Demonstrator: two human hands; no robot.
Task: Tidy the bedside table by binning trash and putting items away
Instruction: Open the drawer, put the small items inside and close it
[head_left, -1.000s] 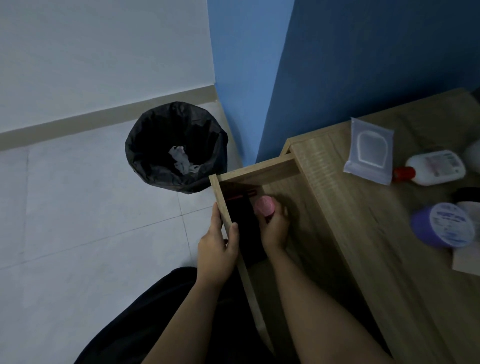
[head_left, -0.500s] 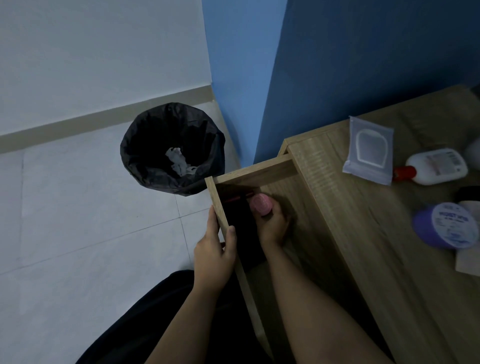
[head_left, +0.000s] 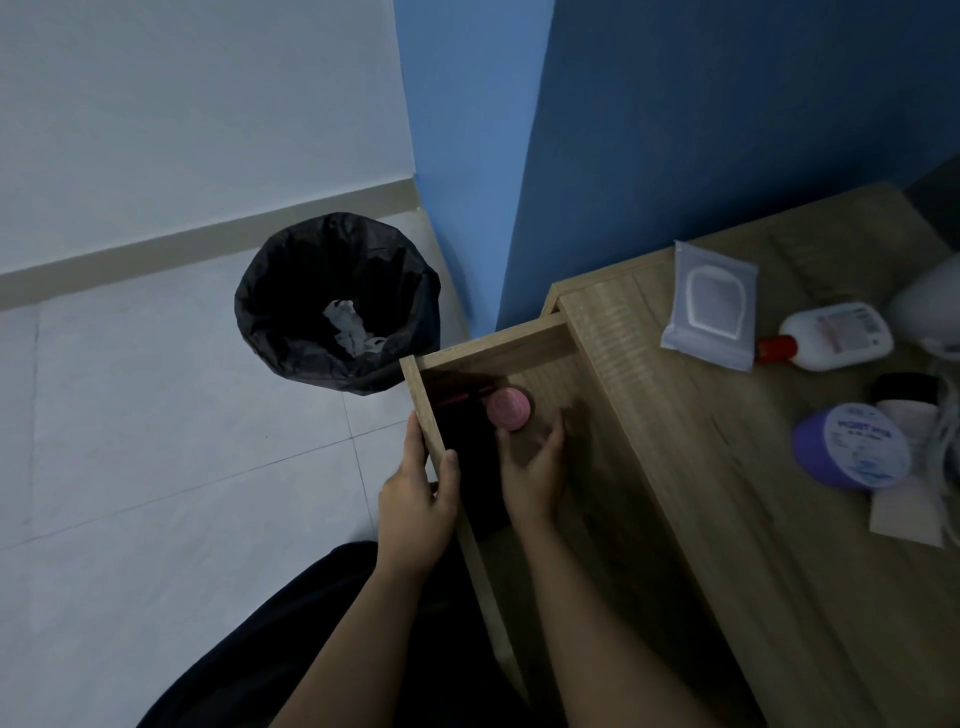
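The right hand (head_left: 530, 467) reaches into the open drawer (head_left: 498, 345), thumb and fingers curled round the lower part of a small pink-lidded jar (head_left: 509, 408). The jar sits at the fingertips, on the far side of the palm, lid up, close to the drawer's far left corner. Just left of it in the drawer lies a dark object with a red edge (head_left: 462, 397); what it is cannot be told.

The left hand (head_left: 415, 493) grips the drawer's front panel, thumb inside and fingers outside.

To the right, on the bedside table (head_left: 701, 519), lie a wipes pack (head_left: 709, 304), a white bottle with a red cap (head_left: 831, 338) on its side, and a purple tub (head_left: 852, 447), all well apart from the hands. On the floor to the far left of the drawer stands a black-lined bin (head_left: 291, 312) with white crumpled trash (head_left: 348, 325) inside.
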